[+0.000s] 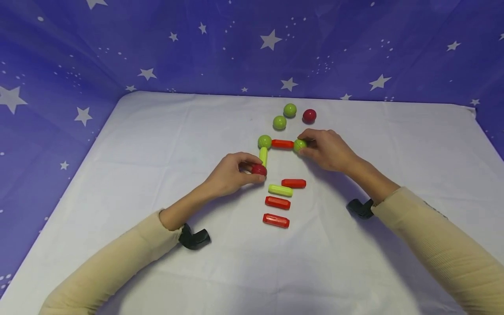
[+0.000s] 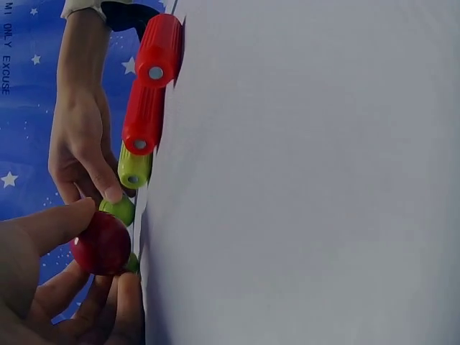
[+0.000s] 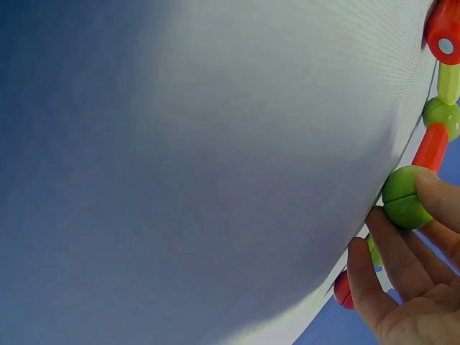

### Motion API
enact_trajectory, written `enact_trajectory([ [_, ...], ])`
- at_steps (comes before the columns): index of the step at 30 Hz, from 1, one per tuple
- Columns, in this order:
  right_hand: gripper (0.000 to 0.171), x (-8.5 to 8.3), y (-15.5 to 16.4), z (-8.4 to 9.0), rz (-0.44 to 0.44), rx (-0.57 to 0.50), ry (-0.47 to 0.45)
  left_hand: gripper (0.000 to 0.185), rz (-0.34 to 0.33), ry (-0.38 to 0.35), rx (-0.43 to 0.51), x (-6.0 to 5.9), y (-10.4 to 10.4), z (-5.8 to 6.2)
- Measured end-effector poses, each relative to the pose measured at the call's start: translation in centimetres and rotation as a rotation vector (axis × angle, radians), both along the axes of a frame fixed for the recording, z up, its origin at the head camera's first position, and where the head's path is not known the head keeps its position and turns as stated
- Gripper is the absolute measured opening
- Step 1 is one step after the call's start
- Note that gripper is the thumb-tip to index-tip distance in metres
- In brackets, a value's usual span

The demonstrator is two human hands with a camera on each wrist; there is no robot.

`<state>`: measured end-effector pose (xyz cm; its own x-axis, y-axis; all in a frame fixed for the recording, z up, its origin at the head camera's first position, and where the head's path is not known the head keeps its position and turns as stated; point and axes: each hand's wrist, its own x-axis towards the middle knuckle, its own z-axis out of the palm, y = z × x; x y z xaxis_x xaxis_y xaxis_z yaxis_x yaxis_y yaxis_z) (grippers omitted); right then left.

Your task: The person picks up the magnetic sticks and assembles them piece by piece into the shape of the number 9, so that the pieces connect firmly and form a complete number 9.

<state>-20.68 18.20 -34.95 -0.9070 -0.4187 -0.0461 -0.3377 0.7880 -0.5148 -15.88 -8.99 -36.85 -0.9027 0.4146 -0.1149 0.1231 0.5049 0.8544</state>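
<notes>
My left hand (image 1: 233,175) pinches a red ball (image 1: 258,170) between thumb and fingers. That ball meets the near end of a light green rod (image 1: 263,156), whose far end joins a green ball (image 1: 264,141) at the corner. From there a red rod (image 1: 282,144) runs right to another green ball (image 1: 299,145). My right hand (image 1: 327,149) holds this right-hand ball with thumb and fingertips. In the right wrist view, the thumb lies on the held green ball (image 3: 407,198) and the fingers are beneath it. The left wrist view shows the red ball (image 2: 102,243) against my left thumb and fingers.
Behind the joined pieces lie two loose green balls (image 1: 279,122) and a red ball (image 1: 309,116). Nearer me are several loose rods, red (image 1: 276,220) and light green (image 1: 280,190). Black curved pieces (image 1: 194,238) sit at both wrists. A starry blue cloth (image 1: 236,52) hangs behind the white table (image 1: 157,131).
</notes>
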Motion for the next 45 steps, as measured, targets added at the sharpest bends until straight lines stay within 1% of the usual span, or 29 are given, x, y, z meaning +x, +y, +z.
enact_trajectory([
  [3,0.038,-0.1,0.0,0.1,0.0,0.006,0.005,0.04,-0.014,0.032,-0.018,0.0,0.3,-0.1],
  [6,0.038,-0.1,-0.1,0.2,-0.002,0.002,0.002,0.039,-0.016,0.048,-0.028,-0.1,0.4,-0.2],
  [12,0.038,0.0,-0.1,0.0,-0.002,-0.002,-0.004,0.045,-0.022,0.037,-0.031,-0.1,0.4,-0.3],
  [18,0.038,0.0,-0.1,0.0,-0.009,0.002,0.0,0.051,-0.043,0.03,-0.027,-0.3,0.2,-0.2],
  [20,0.038,0.0,-0.1,0.0,-0.006,0.001,0.0,0.053,-0.042,0.05,-0.037,-0.4,0.2,-0.1],
  [23,0.037,0.0,-0.1,-0.1,-0.002,-0.005,-0.002,0.056,-0.051,0.113,-0.065,-0.5,0.2,0.0],
  [25,0.037,0.0,-0.1,-0.1,-0.003,-0.006,-0.002,0.059,-0.07,0.149,-0.067,-0.6,0.2,0.0],
  [27,0.037,0.0,-0.1,-0.2,-0.005,-0.006,-0.001,0.062,-0.097,0.161,-0.057,-0.8,0.2,0.0],
  [30,0.037,0.0,-0.2,-0.2,-0.005,-0.003,0.003,0.064,-0.144,0.14,-0.025,-1.0,0.1,0.2],
  [33,0.036,0.0,-0.2,-0.3,-0.003,-0.005,0.008,0.064,-0.187,0.116,-0.025,-1.2,0.1,0.3],
  [37,0.035,0.0,-0.3,-0.3,-0.004,-0.007,0.012,0.063,-0.244,0.116,-0.068,-1.4,0.1,0.5],
  [42,0.034,0.0,-0.2,-0.3,-0.005,-0.006,0.013,0.058,-0.324,0.165,-0.146,-1.5,0.2,0.7],
  [45,0.034,0.0,-0.1,-0.3,-0.004,-0.008,0.015,0.054,-0.349,0.177,-0.183,-1.5,0.3,0.7],
])
